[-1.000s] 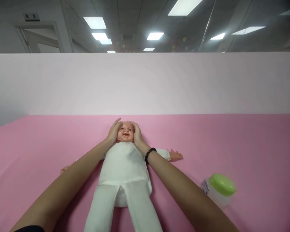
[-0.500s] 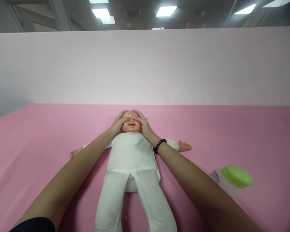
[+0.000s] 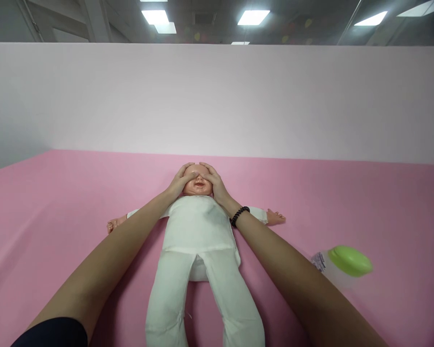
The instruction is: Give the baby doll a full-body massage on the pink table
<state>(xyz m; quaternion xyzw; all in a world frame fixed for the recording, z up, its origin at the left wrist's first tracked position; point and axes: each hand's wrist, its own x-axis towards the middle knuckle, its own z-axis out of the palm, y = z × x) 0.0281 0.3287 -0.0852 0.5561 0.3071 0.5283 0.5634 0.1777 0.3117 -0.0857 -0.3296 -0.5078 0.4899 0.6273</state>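
Note:
A baby doll (image 3: pixel 200 224) in white clothes lies on its back, arms spread, head at the far end. My left hand (image 3: pixel 181 181) is wrapped round one side of the doll's head, its thumb across the eye area. On the other side, my right hand (image 3: pixel 216 184) cups the head the same way, a black beaded bracelet (image 3: pixel 239 216) at its wrist. The doll's mouth and chin show between the two palms, while its eyes are hidden under my thumbs.
The doll rests on a pink padded surface (image 3: pixel 75 193) with a white wall (image 3: pixel 217 96) behind it. A clear bottle with a green cap (image 3: pixel 350 260) lies at the right, partly behind my right forearm.
The view has shifted slightly. Both hands keep the same hold on the doll's head.

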